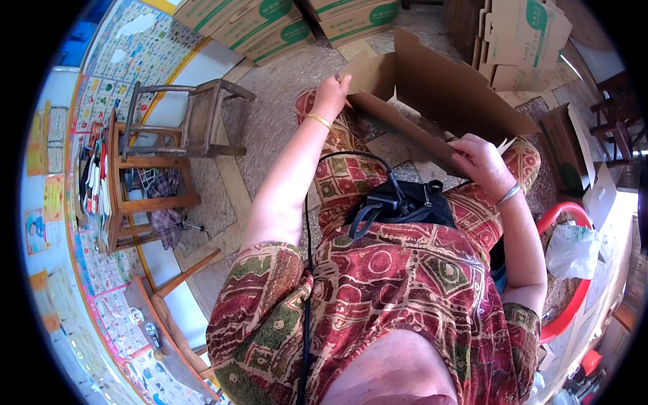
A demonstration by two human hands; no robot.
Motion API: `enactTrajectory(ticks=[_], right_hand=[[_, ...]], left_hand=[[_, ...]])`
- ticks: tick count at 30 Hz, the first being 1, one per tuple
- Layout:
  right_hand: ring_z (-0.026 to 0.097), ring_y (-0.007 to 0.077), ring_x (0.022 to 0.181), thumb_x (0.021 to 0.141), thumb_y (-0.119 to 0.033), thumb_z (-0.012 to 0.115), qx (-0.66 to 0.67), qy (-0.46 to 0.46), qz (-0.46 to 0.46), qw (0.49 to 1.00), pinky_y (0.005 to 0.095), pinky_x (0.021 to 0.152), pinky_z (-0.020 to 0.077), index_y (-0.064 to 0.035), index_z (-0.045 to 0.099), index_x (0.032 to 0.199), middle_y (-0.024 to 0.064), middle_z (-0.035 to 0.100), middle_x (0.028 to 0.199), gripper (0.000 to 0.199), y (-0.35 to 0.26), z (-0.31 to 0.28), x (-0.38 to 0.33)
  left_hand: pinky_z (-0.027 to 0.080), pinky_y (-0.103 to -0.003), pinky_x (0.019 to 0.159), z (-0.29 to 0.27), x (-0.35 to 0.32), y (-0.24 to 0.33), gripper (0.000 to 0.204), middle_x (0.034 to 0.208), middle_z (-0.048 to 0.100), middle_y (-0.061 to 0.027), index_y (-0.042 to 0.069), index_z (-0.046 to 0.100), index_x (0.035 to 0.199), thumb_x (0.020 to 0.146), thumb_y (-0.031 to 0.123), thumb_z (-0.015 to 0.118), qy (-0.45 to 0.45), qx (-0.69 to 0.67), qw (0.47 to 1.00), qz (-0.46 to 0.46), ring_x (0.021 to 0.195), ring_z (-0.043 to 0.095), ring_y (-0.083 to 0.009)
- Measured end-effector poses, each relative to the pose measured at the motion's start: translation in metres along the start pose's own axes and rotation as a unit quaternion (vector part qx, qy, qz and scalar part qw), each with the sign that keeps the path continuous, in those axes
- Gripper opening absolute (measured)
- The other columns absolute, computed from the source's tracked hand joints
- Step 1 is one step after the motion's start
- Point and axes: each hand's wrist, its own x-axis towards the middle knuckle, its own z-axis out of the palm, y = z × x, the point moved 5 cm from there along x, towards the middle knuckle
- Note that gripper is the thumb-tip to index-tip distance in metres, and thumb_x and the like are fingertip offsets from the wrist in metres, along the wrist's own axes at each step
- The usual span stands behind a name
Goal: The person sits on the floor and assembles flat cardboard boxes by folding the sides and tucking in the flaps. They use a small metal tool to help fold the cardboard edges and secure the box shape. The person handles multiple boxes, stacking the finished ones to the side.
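Note:
A brown cardboard box (445, 88) stands opened out between my knees, its walls spread so the floor shows inside. At its left corner my left hand (331, 100) is closed on the upper edge, thumb on top. My right hand (480, 162) grips the right end of the near wall with bent fingers. A pale pointed piece (505, 145) sticks up just beyond that hand; what it is I cannot tell. On my lap rests a black bag (405, 206) with a black cable running from it.
Flat cartons (526, 40) are stacked at the back right, and more boxes (260, 30) stand at the back. A wooden chair (206, 118) and a wooden stand (152, 202) are to my left. At right are an open carton (563, 148), a red rim (563, 327) and a white plastic bag (570, 250).

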Motion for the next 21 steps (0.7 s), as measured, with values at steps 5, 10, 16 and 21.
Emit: enactTrajectory(ticks=[5,10,16,21], right_hand=[[0.06,0.0326,0.077,0.079,-0.006,0.063,-0.042,-0.025,-0.014,0.999,0.0368,0.07,0.0493,-0.0006,0.066,0.096,0.015,0.059,0.083,0.018,-0.002,-0.015,-0.002],[0.059,0.0349,0.08,0.084,-0.019,0.064,-0.037,-0.064,0.01,0.997,0.0399,0.07,0.0477,-0.0041,0.06,0.112,0.0162,0.059,0.084,0.032,-0.018,-0.001,-0.01],[0.061,0.0361,0.08,0.085,-0.026,0.061,-0.156,-0.063,0.067,0.983,0.0423,0.072,0.0495,-0.0058,0.061,0.11,0.018,0.062,0.088,0.032,-0.001,-0.002,-0.04],[0.061,0.0354,0.078,0.09,-0.018,0.051,-0.199,-0.048,0.067,0.976,0.0418,0.069,0.0494,-0.0003,0.061,0.096,0.0182,0.063,0.085,0.021,0.012,-0.002,-0.04]], left_hand=[[0.048,-0.048,0.075,0.0,-0.005,0.0,0.035,0.086,0.063,-0.0272,-0.003,0.063,0.097,0.09,0.03,0.052,0.049,0.018,0.998,0.02,0.084,0.061,-0.0426],[0.048,-0.049,0.074,0.003,0.002,-0.004,0.04,0.082,0.062,-0.0292,-0.005,0.063,0.092,0.091,0.032,0.049,0.033,0.084,0.995,-0.031,0.081,0.061,-0.0441],[0.048,-0.049,0.073,0.009,0.003,-0.008,0.043,0.08,0.062,-0.0293,-0.006,0.064,0.083,0.092,0.033,0.049,0.054,0.103,0.993,-0.036,0.079,0.061,-0.0447],[0.047,-0.049,0.075,0.01,0.008,-0.001,0.042,0.081,0.062,-0.0295,-0.006,0.064,0.082,0.092,0.032,0.05,0.057,0.132,0.989,-0.046,0.081,0.061,-0.0444]])
